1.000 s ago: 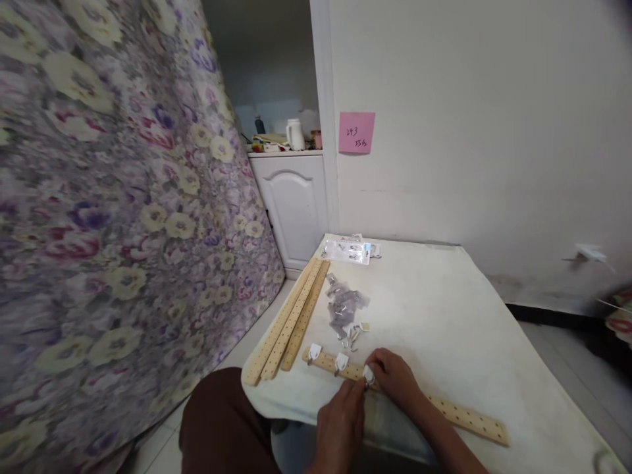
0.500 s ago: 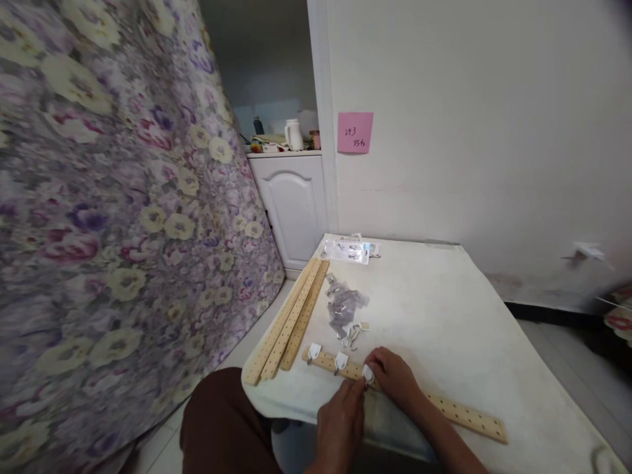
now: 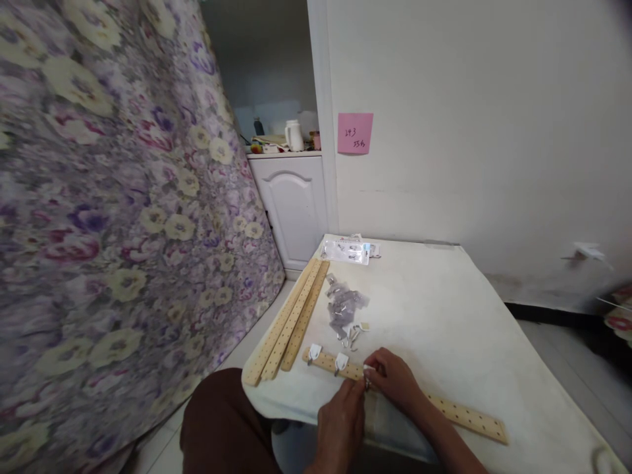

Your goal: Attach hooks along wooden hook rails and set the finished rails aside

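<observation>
A long perforated wooden strip (image 3: 444,409) lies across the near part of the white table (image 3: 444,316). Two white hooks (image 3: 315,353) (image 3: 340,361) sit on its left end. My right hand (image 3: 392,378) pinches a third white hook (image 3: 368,372) against the strip. My left hand (image 3: 340,418) is curled at the near edge, its fingertips touching the same hook and strip. Just beyond lie loose hooks (image 3: 351,333) and a heap of small clear bags (image 3: 343,304).
Three more perforated strips (image 3: 291,319) lie along the table's left edge. A clear packet (image 3: 348,251) rests at the far edge. A flowered cloth (image 3: 113,217) hangs on the left. A pink note (image 3: 355,133) is stuck on the wall, a white cabinet (image 3: 291,204) behind.
The white hook under my right fingers has tipped and shows less; both hands stay in the same place on the strip.
</observation>
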Tool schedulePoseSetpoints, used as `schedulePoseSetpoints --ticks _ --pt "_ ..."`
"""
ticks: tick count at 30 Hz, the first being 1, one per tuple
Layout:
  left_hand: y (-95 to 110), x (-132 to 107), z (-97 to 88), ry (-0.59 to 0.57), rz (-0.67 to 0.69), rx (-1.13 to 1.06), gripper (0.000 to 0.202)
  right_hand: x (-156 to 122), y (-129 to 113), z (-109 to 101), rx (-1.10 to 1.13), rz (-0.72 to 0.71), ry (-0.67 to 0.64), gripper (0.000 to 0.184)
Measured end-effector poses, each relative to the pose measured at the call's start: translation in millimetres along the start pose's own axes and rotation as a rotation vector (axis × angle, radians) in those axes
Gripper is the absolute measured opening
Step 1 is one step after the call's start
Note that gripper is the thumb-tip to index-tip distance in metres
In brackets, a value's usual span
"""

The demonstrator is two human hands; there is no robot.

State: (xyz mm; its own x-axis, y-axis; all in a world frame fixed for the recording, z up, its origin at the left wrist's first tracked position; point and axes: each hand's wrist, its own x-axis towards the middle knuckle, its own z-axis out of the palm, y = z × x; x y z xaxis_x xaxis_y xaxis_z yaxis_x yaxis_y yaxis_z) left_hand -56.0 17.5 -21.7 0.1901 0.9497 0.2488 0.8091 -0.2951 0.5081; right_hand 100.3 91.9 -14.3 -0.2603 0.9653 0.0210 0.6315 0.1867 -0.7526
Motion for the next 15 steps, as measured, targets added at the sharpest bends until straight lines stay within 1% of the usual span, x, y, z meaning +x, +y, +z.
schedulePoseSetpoints --ticks 3,7,11,15 --pt "-1.0 -0.2 1.2 -0.044 0.015 0.074 0.043 0.4 1.5 1.4 0.022 0.000 0.020 0.013" --pt "-2.1 0.2 2.6 -0.063 0.008 0.112 0.043 -0.7 0.7 1.3 0.044 -0.003 0.032 0.013" --pt "-2.5 0.5 3.8 -0.049 0.016 0.121 0.041 -3.1 -1.7 -0.9 0.028 0.000 0.019 0.015" --pt "-4.0 -0.4 5.8 -0.009 0.035 0.112 0.038 -3.8 -2.2 -2.4 0.037 0.019 -0.004 0.019"
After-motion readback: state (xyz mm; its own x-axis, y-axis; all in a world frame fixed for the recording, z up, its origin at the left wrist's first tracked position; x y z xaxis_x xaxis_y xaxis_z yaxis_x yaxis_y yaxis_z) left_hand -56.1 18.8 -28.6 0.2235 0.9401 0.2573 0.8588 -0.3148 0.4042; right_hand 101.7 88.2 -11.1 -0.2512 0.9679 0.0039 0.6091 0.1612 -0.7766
